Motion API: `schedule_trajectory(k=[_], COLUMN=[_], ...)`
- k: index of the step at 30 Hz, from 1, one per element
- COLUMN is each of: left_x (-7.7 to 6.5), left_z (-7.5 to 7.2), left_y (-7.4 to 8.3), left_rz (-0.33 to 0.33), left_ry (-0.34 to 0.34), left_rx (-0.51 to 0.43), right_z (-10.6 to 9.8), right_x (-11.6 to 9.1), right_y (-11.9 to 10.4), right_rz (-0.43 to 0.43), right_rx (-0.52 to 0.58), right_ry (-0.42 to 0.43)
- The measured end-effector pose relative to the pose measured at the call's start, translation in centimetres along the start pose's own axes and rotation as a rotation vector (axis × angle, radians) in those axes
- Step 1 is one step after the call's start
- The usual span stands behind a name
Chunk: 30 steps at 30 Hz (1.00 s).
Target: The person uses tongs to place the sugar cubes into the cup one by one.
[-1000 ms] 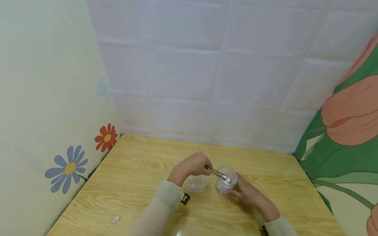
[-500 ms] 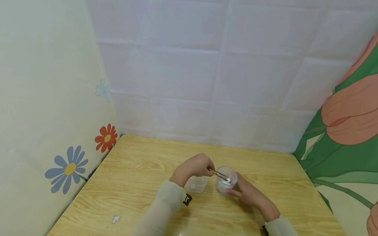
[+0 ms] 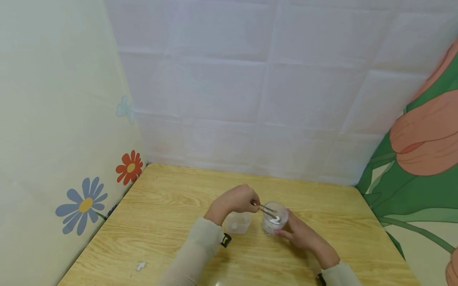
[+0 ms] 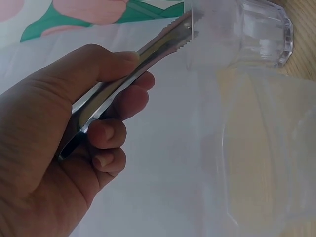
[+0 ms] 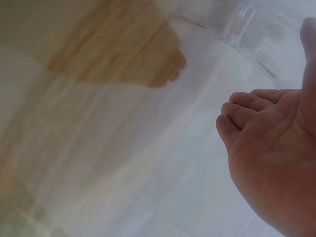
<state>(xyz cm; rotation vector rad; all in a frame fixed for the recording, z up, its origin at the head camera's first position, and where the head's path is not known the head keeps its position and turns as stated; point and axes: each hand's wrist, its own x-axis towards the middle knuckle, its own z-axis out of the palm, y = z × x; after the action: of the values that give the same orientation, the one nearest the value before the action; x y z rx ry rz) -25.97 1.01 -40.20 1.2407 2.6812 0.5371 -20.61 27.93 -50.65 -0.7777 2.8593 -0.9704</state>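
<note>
My left hand (image 3: pixel 237 200) grips small metal tongs (image 4: pixel 163 42) with serrated tips, thumb on one arm and fingers curled round the other. The tongs slant down into the mouth of a clear glass (image 3: pixel 269 229), their arms a little apart. White pieces (image 3: pixel 276 219) show inside the glass, close by the tips. My right hand (image 3: pixel 300 234) holds the glass from the right, thumb on its near side and fingers behind it. In the right wrist view the glass's clear base (image 5: pixel 242 24) shows beyond the fingers.
Below my left hand stands a clear plastic box (image 3: pixel 244 228), just left of the glass, with something whitish inside. A small white scrap (image 3: pixel 140 265) lies on the wooden table (image 3: pixel 171 190) at the front left. Fabric sheets (image 3: pixel 214 99) rise around the table.
My left hand moved slightly right, then back a little. The white piece seen between the tong tips a second ago no longer shows there. My right hand and the glass have stayed put.
</note>
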Motion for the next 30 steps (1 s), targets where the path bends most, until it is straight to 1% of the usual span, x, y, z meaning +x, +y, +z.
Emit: schedule_trajectory(k=[5,10,15,22,30], left_x=[-0.6,-1.6,-2.7,-4.0,-6.4], left_z=[-1.0,-2.5,-4.0,-4.8,-5.1], left_y=[-0.2,-0.6,-0.8,-1.6,-3.3], left_rz=[0.009,0.015,0.003,-0.023,-0.081], left_ry=[0.003,0.007,0.004,0.023,0.018], left_rx=[0.011,0.013,0.006,0.003,0.004], right_z=[-0.2,-0.3,-0.3,-0.3,-0.2], right_x=[-0.1,-0.1,-0.1,-0.1,0.0], right_y=[-0.3,-0.5,-0.3,-0.1,-0.1], right_rz=[-0.001,-0.006,0.015,0.017,0.021], right_rx=[0.002,0.010,-0.021,-0.027,-0.025], right_ry=[0.006,0.006,0.015,0.022,0.009])
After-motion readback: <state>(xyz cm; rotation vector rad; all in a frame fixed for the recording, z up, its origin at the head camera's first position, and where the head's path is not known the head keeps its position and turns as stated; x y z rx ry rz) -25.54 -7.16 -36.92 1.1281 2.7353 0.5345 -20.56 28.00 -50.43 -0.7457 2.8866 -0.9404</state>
